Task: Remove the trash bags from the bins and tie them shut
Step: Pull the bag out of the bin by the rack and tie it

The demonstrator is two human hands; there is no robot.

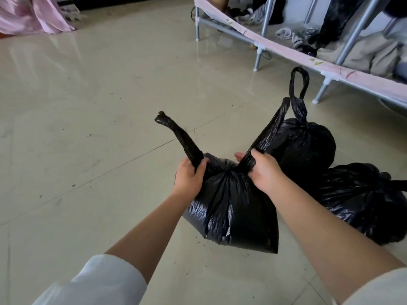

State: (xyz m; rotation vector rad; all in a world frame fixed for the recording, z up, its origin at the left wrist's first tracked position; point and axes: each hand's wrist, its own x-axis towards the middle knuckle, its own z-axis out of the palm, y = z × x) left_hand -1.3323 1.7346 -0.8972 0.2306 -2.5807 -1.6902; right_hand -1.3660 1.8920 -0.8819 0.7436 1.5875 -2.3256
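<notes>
Head view: only view given, looking down at both hands over a tiled floor [88, 106].
Bag in hand: black trash bag [231, 208] sits on the floor between the forearms, out of any bin; no bin is visible.
Left hand: left hand [189, 177] is closed around the left handle strip [178, 137], which sticks up and away.
Right hand: right hand [264, 172] is closed around the right handle strip [271, 128], pulled up toward the far right.
Knot state: neck looks cinched at the middle, but whether a full knot is made I cannot tell.
Other bags: tied bag [308, 146] with an upright loop just behind; another black bag [363, 201] at right, touching or nearly so.
Tear risk: thin film is stretched at the neck, so a hard pull could likely split it or snap a strip.
Slip risk: a single crossing may loosen once grips release.
Spill risk: dark crumbs [198, 243] lie near the base, suggesting a possible leak if lifted.
Snag risk: metal rack [259, 51] stands near.
</notes>
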